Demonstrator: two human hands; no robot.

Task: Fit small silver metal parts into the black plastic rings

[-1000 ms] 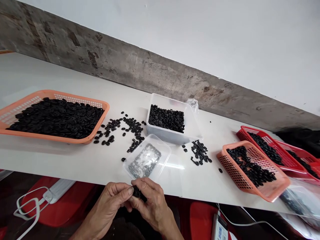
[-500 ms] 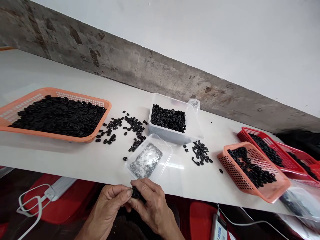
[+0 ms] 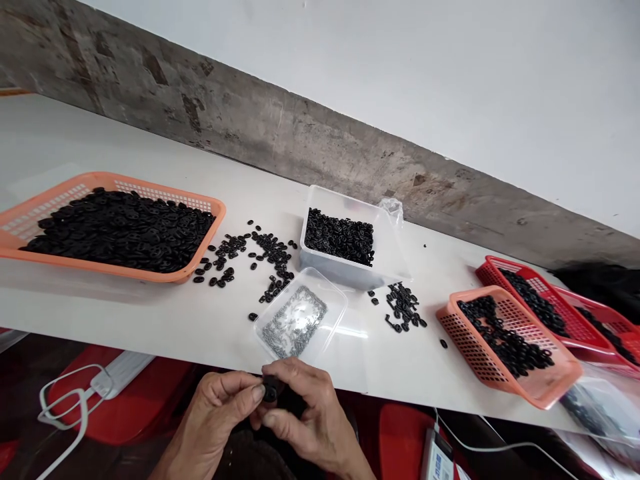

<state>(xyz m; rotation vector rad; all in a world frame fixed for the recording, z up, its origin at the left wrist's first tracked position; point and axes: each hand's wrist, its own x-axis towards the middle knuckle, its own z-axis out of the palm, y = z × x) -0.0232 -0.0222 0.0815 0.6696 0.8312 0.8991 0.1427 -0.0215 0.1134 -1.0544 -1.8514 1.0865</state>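
Observation:
A small black oval plastic piece [image 3: 270,393] is pinched between the thumb and index finger of my left hand [image 3: 213,407], just off the table's front edge. My right hand [image 3: 313,417] curls round the same piece from the other side. Its index finger lies along the top of the piece, and its thumb stands a little apart below. Part of the piece is hidden by the fingers. Just beyond the hands, a shallow clear plastic tray [image 3: 334,319] holds many tiny silvery metal parts [image 3: 295,320].
A large orange basket [image 3: 220,217] of black oval pieces stands left. Behind the tray is a clear bin [image 3: 327,261] of small black parts. Loose black pieces [image 3: 273,250] lie between them, more [image 3: 404,305] to the right. Orange [image 3: 493,367] and red baskets [image 3: 493,267] stand far right.
My right thumb has moved down and away from the black piece, so more of it shows. My left hand keeps its pinch. The view has shifted slightly.

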